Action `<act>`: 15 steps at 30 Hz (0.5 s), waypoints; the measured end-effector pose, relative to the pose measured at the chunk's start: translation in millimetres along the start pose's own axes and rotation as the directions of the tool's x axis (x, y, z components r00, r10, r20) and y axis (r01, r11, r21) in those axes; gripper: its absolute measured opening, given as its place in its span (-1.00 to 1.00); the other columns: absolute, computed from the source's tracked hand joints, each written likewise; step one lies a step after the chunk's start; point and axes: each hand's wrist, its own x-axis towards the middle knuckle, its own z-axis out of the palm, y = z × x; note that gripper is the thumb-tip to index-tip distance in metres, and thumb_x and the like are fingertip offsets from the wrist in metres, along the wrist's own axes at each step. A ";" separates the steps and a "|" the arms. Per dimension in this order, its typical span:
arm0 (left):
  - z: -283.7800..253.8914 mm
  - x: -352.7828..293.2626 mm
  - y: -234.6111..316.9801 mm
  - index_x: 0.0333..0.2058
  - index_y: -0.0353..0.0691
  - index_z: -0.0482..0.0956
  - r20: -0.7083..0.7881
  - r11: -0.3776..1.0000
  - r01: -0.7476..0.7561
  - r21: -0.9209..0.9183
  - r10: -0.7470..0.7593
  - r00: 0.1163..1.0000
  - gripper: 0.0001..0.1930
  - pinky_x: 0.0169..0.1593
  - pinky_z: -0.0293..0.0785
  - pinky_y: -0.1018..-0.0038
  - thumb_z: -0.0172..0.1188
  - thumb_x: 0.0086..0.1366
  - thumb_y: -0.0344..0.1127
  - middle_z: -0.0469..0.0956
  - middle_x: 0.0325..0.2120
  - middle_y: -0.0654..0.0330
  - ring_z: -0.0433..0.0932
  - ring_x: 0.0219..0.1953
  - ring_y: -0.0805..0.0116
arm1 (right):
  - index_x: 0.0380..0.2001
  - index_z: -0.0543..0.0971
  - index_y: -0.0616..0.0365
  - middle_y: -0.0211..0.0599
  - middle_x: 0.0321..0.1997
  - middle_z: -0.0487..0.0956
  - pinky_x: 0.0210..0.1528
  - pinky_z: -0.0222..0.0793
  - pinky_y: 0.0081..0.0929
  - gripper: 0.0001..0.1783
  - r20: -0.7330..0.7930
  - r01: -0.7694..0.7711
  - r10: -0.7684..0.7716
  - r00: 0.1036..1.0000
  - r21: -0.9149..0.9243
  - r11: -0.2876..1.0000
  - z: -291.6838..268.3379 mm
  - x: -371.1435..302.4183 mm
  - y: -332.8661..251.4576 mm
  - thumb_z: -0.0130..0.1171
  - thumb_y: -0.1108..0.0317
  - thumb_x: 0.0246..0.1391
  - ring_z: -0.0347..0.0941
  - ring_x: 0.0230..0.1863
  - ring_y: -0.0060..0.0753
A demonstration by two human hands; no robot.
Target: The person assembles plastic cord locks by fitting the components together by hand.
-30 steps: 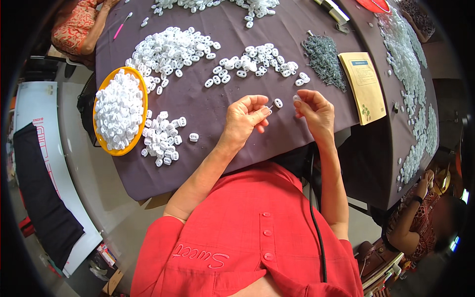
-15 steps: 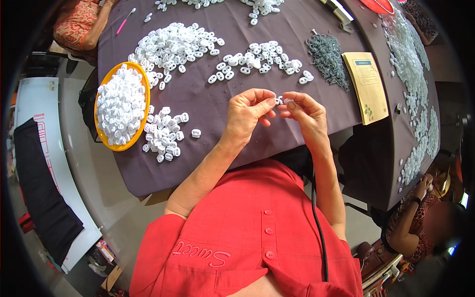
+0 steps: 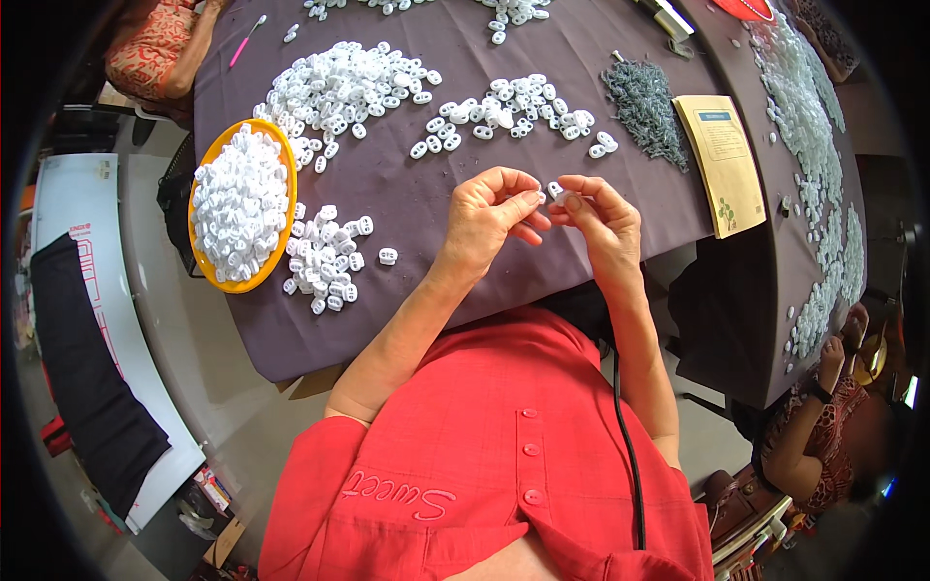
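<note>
Both hands are raised over the near edge of the dark cloth-covered table, fingertips almost meeting. Between the thumb and fingers of my right hand (image 3: 605, 223) is a small white two-hole plastic piece (image 3: 554, 190), its dark openings facing up. My left hand (image 3: 489, 218) pinches a tiny whitish part (image 3: 541, 197) close beside it; fingers hide most of that part. Just beyond the hands lies a loose group of white two-hole pieces (image 3: 523, 102). Farther right is a heap of small grey translucent parts (image 3: 647, 111).
A yellow-orange tray (image 3: 293, 184) heaped with white pieces stands at the left table edge. Near it lie a small pile of white pieces (image 3: 325, 257) and a larger pile (image 3: 339, 92). A tan paper packet (image 3: 722, 165) lies right. Other people sit at far left and lower right.
The white piece in my right fingers has tilted up, so its openings now show. My fingertips have shifted slightly, and the whole view has moved a little.
</note>
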 end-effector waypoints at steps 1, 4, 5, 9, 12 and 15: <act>-0.4 -0.3 -1.5 -0.32 -0.34 0.49 0.010 0.999 -0.018 0.033 0.018 1.000 -0.89 -0.54 0.48 0.64 0.11 0.16 -0.48 0.53 -0.50 0.19 0.53 -0.53 0.47 | -0.24 0.51 0.28 -0.34 -0.40 0.53 -0.31 0.44 -0.65 -0.81 0.012 -0.001 0.001 1.000 0.054 0.999 -0.2 0.5 1.4 0.07 0.56 0.01 0.47 -0.36 -0.61; 1.4 -1.2 -3.0 -0.31 -0.35 0.49 0.023 0.995 -0.044 0.085 0.042 0.999 -0.89 -0.52 0.49 0.63 0.10 0.17 -0.48 0.52 -0.50 0.18 0.53 -0.53 0.48 | -0.19 0.49 0.29 -0.37 -0.34 0.52 -0.22 0.38 -0.66 -0.77 0.062 -0.001 -0.004 0.998 0.080 0.997 -0.6 0.4 3.7 0.07 0.56 0.02 0.45 -0.31 -0.59; 2.4 -1.6 -3.0 -0.31 -0.35 0.49 0.027 0.993 -0.053 0.102 0.050 0.998 -0.89 -0.52 0.50 0.62 0.10 0.17 -0.49 0.52 -0.50 0.19 0.52 -0.53 0.49 | -0.19 0.49 0.29 -0.37 -0.34 0.52 -0.22 0.38 -0.66 -0.77 0.060 -0.001 -0.003 0.998 0.081 0.997 -0.3 0.0 4.2 0.07 0.56 0.02 0.45 -0.31 -0.59; 5.6 -4.2 -3.0 -0.29 -0.35 0.49 0.015 0.989 -0.060 0.135 0.059 0.998 -0.87 -0.50 0.50 0.62 0.10 0.16 -0.49 0.53 -0.49 0.19 0.52 -0.52 0.51 | -0.16 0.49 0.29 -0.36 -0.32 0.53 -0.24 0.37 -0.67 -0.73 0.050 -0.023 0.015 0.999 0.166 0.986 1.3 -0.8 4.8 0.10 0.57 0.00 0.44 -0.32 -0.60; 9.1 -5.9 -1.3 -0.34 -0.37 0.50 -0.023 0.984 -0.114 0.137 0.118 0.993 -0.91 -0.51 0.50 0.65 0.10 0.16 -0.50 0.52 -0.53 0.23 0.51 -0.55 0.56 | -0.17 0.50 0.28 -0.34 -0.33 0.55 -0.27 0.38 -0.67 -0.73 0.014 -0.038 0.036 0.999 0.204 0.978 0.8 -1.3 4.6 0.11 0.56 -0.01 0.45 -0.34 -0.60; 8.0 -5.3 -2.2 -0.33 -0.37 0.50 -0.029 0.968 -0.134 0.211 0.144 0.989 -0.90 -0.50 0.50 0.64 0.11 0.15 -0.51 0.52 -0.53 0.23 0.51 -0.54 0.56 | -0.20 0.52 0.28 -0.32 -0.35 0.56 -0.31 0.39 -0.66 -0.76 0.000 -0.051 0.052 0.999 0.208 0.977 -2.4 -0.6 5.7 0.11 0.56 0.00 0.46 -0.35 -0.59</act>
